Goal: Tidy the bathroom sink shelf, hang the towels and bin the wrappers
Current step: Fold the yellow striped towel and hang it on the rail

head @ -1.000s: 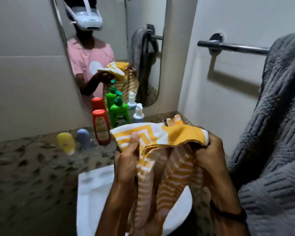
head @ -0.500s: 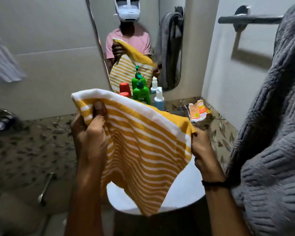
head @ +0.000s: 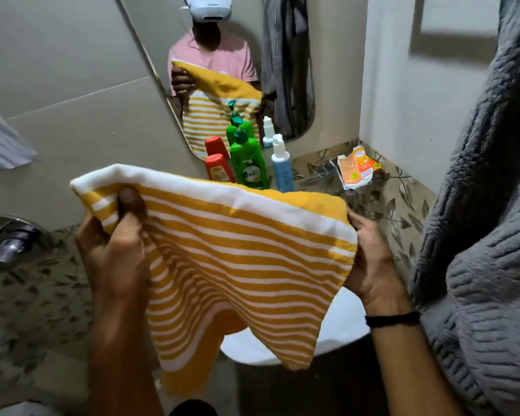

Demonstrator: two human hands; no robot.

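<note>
A yellow and white striped towel [head: 237, 265] hangs spread out in front of me over the white sink [head: 339, 334]. My left hand [head: 114, 253] pinches its top left corner and my right hand [head: 370, 265] grips its top right corner. Behind the towel, on the patterned shelf [head: 397, 205], stand a red bottle [head: 218, 169], a green pump bottle [head: 249, 166] and a blue and white pump bottle [head: 281, 166]. Orange and white wrappers [head: 356, 169] lie crumpled at the shelf's right end. A grey towel [head: 487, 235] hangs at the right.
A mirror [head: 240, 55] on the back wall reflects the person, the towels and the bottles. A chrome tap fitting [head: 9, 244] sticks out of the wall at the left. A pale cloth edge [head: 3, 142] shows at the far left. The right wall is close.
The striped towel went from bunched between my hands to stretched flat and wide. The view has swung left and down, so the towel rail has left the frame.
</note>
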